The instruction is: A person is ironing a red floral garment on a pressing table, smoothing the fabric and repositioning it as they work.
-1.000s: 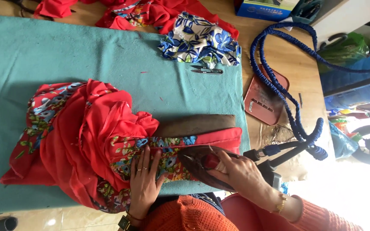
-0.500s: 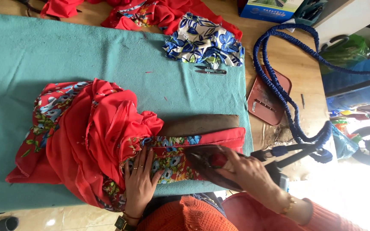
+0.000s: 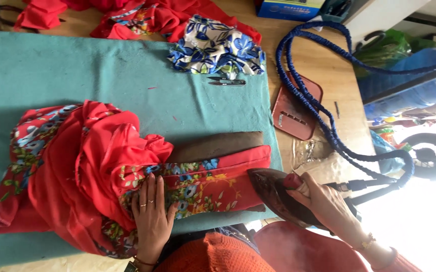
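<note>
Red floral-print garment (image 3: 127, 186) lies on the teal padded ironing surface (image 3: 77, 75), one section drawn over a brown pressing cushion (image 3: 213, 146). Left hand (image 3: 152, 216) rests flat, open, on the cloth. Right hand (image 3: 329, 206) grips the dark steam iron (image 3: 278, 196). Keep fabric taut; keep fingers clear of the soleplate.

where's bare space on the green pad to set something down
Free: the wide green pad between the bunched red floral garment and the red fabric pile, left of the blue floral cloth. Crowded: the near edge, with left hand, iron, right hand.
</note>
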